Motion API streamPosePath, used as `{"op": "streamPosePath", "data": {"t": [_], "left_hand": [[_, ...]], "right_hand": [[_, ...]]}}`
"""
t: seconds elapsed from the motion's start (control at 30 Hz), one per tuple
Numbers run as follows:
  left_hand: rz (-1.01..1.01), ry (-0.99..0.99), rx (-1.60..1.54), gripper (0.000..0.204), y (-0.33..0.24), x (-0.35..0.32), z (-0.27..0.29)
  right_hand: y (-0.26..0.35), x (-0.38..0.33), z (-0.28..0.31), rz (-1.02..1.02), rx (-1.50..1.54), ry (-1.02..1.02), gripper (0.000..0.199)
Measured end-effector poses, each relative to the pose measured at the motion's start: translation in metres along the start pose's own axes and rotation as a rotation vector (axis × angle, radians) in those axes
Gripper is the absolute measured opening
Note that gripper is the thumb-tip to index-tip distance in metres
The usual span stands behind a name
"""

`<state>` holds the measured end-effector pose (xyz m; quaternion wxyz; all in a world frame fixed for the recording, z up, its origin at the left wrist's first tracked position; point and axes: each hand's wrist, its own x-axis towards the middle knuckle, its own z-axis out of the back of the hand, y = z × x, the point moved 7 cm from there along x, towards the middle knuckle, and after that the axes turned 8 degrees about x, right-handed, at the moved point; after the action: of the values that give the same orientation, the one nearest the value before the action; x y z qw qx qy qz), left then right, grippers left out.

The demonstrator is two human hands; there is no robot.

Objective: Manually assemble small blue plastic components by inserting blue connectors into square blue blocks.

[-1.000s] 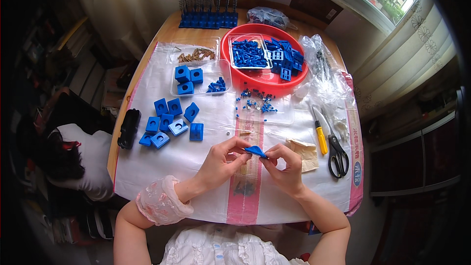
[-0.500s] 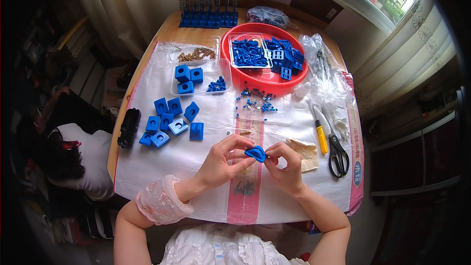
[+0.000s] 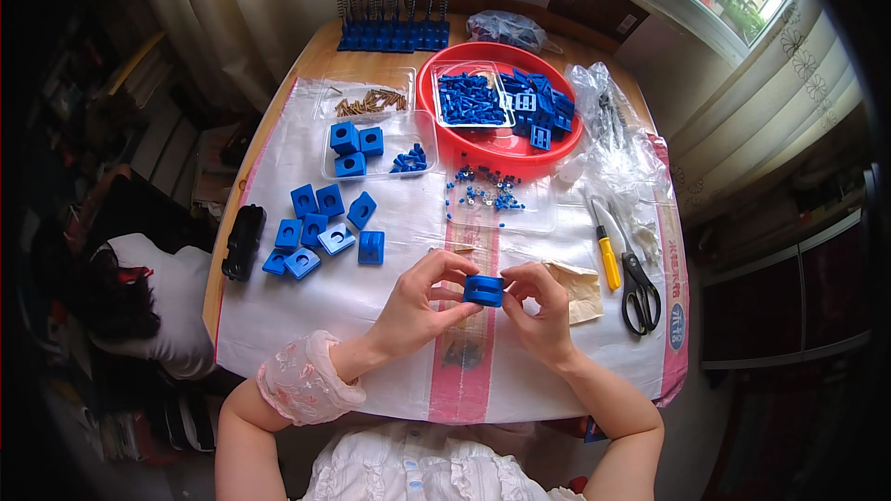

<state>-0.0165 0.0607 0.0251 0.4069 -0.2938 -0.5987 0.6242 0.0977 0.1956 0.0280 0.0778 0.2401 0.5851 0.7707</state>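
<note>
Over the pink stripe at the near middle of the table I hold up a small blue plastic block [image 3: 483, 291] with a curved, slotted face. My left hand [image 3: 422, 306] grips it from the left between thumb and fingers. From the right, my right hand [image 3: 540, 314] pinches at its right edge; whether a small piece sits between those fingertips is too small to tell. Just beyond the block lies a brass-coloured pin [image 3: 464, 250]. Several similar blue blocks [image 3: 316, 228] lie loose to the left of my left hand.
Behind are a clear tray [image 3: 325, 165] with blue blocks, a container of brass screws [image 3: 371, 102], a red basin [image 3: 501, 150] of blue parts, and small scattered pieces [image 3: 487, 193]. A yellow-handled knife [image 3: 609, 264] and black scissors [image 3: 640, 301] lie right. A person [image 3: 158, 306] is at left.
The blue block has turned between my fingers, so its broad slotted face now shows. Both hands stay in nearly the same place. A small grey piece beside the pin no longer shows.
</note>
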Motion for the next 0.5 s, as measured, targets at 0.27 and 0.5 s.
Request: {"op": "streamPosePath", "data": {"t": [0.27,0.5], "left_hand": [[-0.239,-0.095,0.288,0.041,-0.022,-0.001,0.005],[-0.343,-0.103,0.474,0.044,-0.030,-0.006,0.002]], "right_hand": [[-0.001,0.001,-0.005,-0.029,0.071,0.042,0.038],[0.012,0.000,-0.013,0.050,0.005,0.095,0.047]]}}
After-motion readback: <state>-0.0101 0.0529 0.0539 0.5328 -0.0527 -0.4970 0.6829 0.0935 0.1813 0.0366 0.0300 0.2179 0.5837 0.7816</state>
